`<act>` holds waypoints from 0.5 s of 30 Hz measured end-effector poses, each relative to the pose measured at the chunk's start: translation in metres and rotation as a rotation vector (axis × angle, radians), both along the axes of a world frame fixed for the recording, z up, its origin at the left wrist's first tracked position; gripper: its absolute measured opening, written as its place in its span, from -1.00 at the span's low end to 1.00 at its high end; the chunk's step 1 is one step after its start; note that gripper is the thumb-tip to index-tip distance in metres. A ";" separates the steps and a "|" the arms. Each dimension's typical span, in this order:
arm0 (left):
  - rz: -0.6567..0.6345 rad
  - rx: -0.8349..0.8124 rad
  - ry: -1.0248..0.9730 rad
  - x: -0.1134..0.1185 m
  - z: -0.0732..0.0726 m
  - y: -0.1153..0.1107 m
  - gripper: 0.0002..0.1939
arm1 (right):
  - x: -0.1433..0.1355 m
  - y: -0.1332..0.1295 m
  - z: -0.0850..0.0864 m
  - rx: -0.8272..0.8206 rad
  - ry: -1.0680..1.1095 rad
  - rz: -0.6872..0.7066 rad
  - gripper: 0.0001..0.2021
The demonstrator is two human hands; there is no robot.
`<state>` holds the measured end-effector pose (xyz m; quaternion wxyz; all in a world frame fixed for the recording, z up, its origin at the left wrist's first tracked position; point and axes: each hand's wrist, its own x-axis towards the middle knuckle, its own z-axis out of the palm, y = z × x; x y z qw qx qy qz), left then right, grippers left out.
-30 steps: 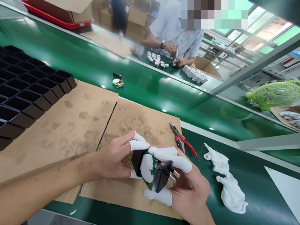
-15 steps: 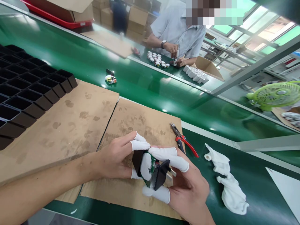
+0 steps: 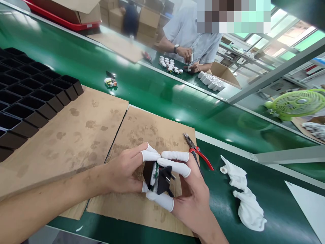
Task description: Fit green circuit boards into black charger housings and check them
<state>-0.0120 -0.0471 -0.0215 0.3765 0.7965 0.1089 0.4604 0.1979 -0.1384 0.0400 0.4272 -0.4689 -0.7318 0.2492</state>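
Note:
My left hand (image 3: 127, 167), with white finger cots on its fingertips, grips a black plastic housing (image 3: 148, 173). Opposite it, my right hand (image 3: 189, 186) pinches a black plug cover (image 3: 165, 179) with metal prongs, its fingers also in white cots. Between the two black parts a green circuit board (image 3: 155, 171) with white material shows, mostly inside the housing. Just beyond my right hand lie pliers (image 3: 195, 149) with red and black handles. Cardboard (image 3: 142, 128) spreads beneath both hands.
Rows of black housings (image 3: 33, 98) stand on the left. One circuit board assembly (image 3: 111, 81) rests on the green belt (image 3: 152, 95). White cloth (image 3: 245, 196) lies at right. Across the belt a co-worker (image 3: 188, 40) handles small parts; a green fan (image 3: 297, 103) stands farther right.
My right hand has moved left, pushing the circuit board deeper into the housing and bringing the plug cover closer. The assembly on the belt has shifted left.

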 end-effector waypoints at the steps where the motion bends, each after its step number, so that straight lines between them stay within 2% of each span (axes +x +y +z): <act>1: 0.007 -0.010 -0.011 0.001 0.000 0.000 -0.42 | 0.000 0.000 0.000 0.002 -0.007 -0.003 -0.30; 6: -0.001 -0.039 -0.068 0.005 -0.002 -0.002 -0.45 | -0.004 0.001 -0.001 0.017 0.064 -0.024 -0.28; 10: 0.010 -0.105 -0.112 0.007 -0.002 -0.003 -0.33 | -0.006 -0.001 -0.003 -0.026 0.137 -0.013 -0.38; 15: 0.022 -0.066 -0.104 0.007 0.000 -0.003 -0.33 | -0.004 -0.001 -0.004 -0.025 0.152 0.005 -0.43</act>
